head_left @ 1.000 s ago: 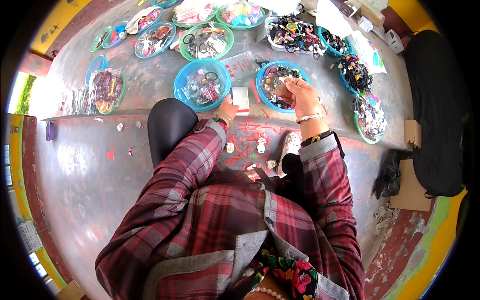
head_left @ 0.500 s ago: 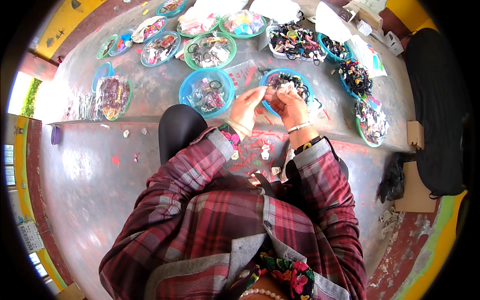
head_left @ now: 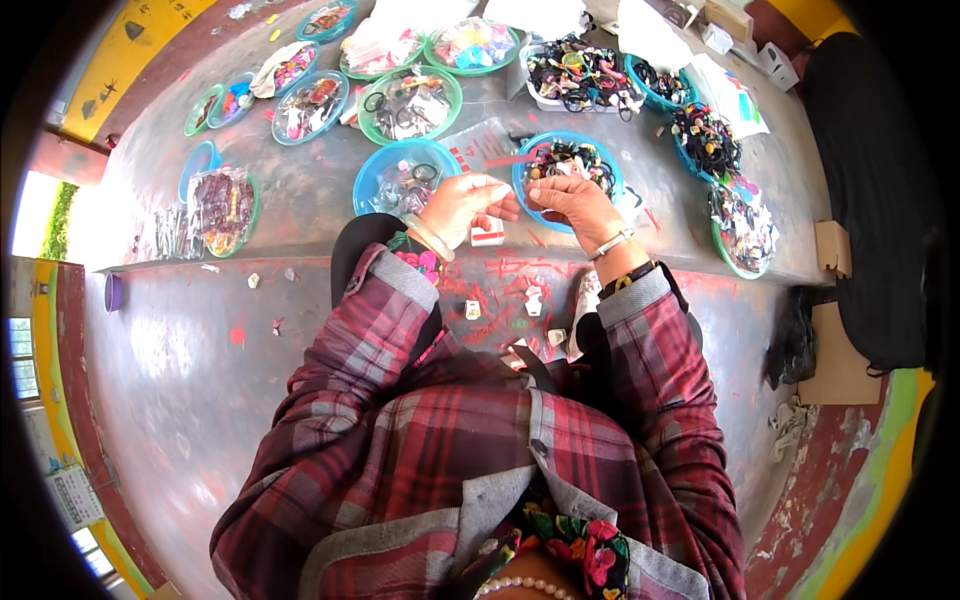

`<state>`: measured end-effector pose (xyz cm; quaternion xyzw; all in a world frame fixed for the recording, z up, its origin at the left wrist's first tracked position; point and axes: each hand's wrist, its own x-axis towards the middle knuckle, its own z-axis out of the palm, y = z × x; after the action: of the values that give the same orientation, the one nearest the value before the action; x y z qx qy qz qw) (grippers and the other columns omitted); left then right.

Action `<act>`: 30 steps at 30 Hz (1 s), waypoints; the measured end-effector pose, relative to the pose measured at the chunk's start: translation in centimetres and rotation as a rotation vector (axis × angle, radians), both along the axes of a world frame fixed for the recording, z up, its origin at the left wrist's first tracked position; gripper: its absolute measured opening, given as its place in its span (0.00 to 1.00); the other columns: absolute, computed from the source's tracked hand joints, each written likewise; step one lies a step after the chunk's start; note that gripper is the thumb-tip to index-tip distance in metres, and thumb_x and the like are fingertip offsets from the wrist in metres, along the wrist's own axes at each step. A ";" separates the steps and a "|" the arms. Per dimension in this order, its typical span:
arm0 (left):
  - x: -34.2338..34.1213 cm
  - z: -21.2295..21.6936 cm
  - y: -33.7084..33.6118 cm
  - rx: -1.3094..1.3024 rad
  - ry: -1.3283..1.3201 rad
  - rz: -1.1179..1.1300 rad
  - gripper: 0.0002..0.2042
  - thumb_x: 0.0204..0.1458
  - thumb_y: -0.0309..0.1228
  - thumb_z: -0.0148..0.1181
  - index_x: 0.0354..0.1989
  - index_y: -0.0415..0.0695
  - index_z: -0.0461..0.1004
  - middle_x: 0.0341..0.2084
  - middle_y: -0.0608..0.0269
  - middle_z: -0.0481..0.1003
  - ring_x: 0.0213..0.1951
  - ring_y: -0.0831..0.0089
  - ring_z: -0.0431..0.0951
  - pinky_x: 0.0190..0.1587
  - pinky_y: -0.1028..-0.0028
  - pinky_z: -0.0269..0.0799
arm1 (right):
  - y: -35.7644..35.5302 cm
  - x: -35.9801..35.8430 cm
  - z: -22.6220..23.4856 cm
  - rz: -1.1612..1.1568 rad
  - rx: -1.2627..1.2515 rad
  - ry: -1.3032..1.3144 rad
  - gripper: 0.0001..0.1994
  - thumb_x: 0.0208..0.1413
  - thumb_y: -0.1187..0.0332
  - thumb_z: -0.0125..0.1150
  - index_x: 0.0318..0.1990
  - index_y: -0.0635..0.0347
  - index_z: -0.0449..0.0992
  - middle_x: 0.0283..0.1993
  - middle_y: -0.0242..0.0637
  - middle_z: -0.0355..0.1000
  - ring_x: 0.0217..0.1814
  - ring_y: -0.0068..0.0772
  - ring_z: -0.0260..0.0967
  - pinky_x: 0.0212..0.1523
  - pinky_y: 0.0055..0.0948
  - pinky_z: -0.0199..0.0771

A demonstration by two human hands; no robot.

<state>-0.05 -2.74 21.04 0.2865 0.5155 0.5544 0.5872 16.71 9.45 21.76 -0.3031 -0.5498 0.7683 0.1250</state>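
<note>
My left hand (head_left: 462,210) is raised in front of a blue basin (head_left: 365,182) of small bagged items. Its fingers are bent and drawn together, pointing right; anything between them is too small to name. My right hand (head_left: 582,206) faces it across a narrow gap, thumb and forefinger pinched, and what the pinch holds cannot be made out. Just behind the right hand, a second blue basin (head_left: 619,165) contains dark hair ties and small colourful pieces. Under my left fingers lies a small white-and-red box (head_left: 487,236).
Basins of trinkets stand around, including a green one (head_left: 458,98) and a white tub (head_left: 530,88) of hair ties. A clear plastic bag (head_left: 470,143) lies between the blue basins. Red scraps (head_left: 490,290) litter the lower floor past the raised edge. At right stands a long black case (head_left: 865,200).
My hands, touching at the fingertips before, have moved apart and slightly lower, the left one shifting left. The small white-and-red box now shows beneath them. The view has shifted a little.
</note>
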 end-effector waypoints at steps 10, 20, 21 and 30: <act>0.2 -0.8 0.9 0.061 -0.081 0.050 0.12 0.52 0.34 0.54 0.36 0.37 0.70 0.30 0.57 0.75 0.32 0.71 0.76 0.22 0.84 0.66 | 0.0 -0.3 -1.0 -0.102 -0.080 0.028 0.06 0.47 0.69 0.60 0.30 0.62 0.77 0.28 0.32 0.74 0.27 0.20 0.66 0.30 0.19 0.64; 0.7 -0.8 1.0 0.088 -0.085 0.088 0.11 0.54 0.33 0.51 0.38 0.36 0.70 0.31 0.55 0.75 0.33 0.72 0.76 0.21 0.85 0.67 | -0.3 -0.3 -0.5 -0.155 -0.093 0.049 0.05 0.44 0.72 0.62 0.29 0.63 0.77 0.26 0.33 0.74 0.24 0.20 0.65 0.28 0.18 0.63; 0.7 -0.9 1.0 0.088 -0.085 0.083 0.11 0.54 0.33 0.51 0.38 0.37 0.70 0.31 0.56 0.75 0.34 0.72 0.76 0.21 0.84 0.67 | -0.4 -0.3 -0.3 -0.158 -0.094 0.049 0.05 0.44 0.72 0.62 0.29 0.63 0.77 0.26 0.33 0.74 0.24 0.20 0.65 0.28 0.18 0.63; 0.8 -1.7 1.1 0.116 -0.135 0.068 0.10 0.54 0.31 0.51 0.40 0.38 0.70 0.33 0.60 0.75 0.35 0.72 0.77 0.22 0.84 0.68 | -0.2 -0.4 -0.8 -0.139 -0.063 0.056 0.03 0.43 0.73 0.63 0.26 0.61 0.77 0.24 0.30 0.73 0.23 0.19 0.65 0.29 0.19 0.63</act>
<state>0.72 -1.69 19.33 0.2643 0.4512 0.6210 0.5839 16.36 9.26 20.96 -0.3229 -0.4994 0.7827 0.1838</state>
